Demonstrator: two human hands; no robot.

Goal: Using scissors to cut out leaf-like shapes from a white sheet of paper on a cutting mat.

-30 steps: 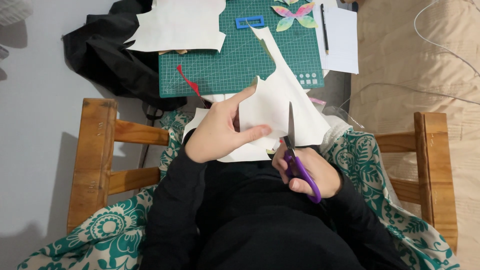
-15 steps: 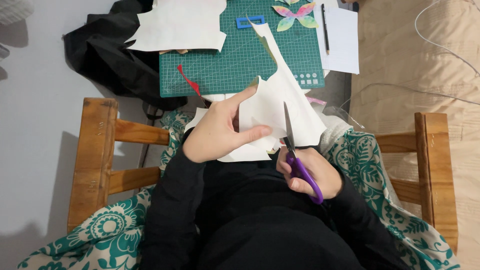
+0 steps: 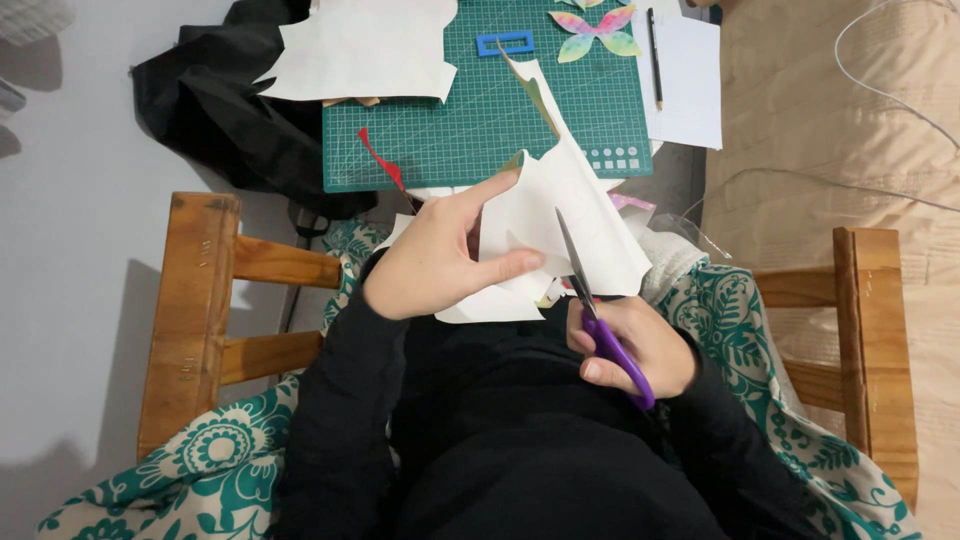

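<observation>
Still snipping mid-frame: right hand (image 3: 630, 345) wrapped round purple scissors (image 3: 600, 315), blades now angled further left into the white paper (image 3: 570, 215), left hand (image 3: 440, 255) pinching that sheet just below the green cutting mat (image 3: 470, 120), thumb slid right a touch.

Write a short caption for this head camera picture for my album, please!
Left hand holds white paper while right hand cuts it with purple-handled scissors.
</observation>
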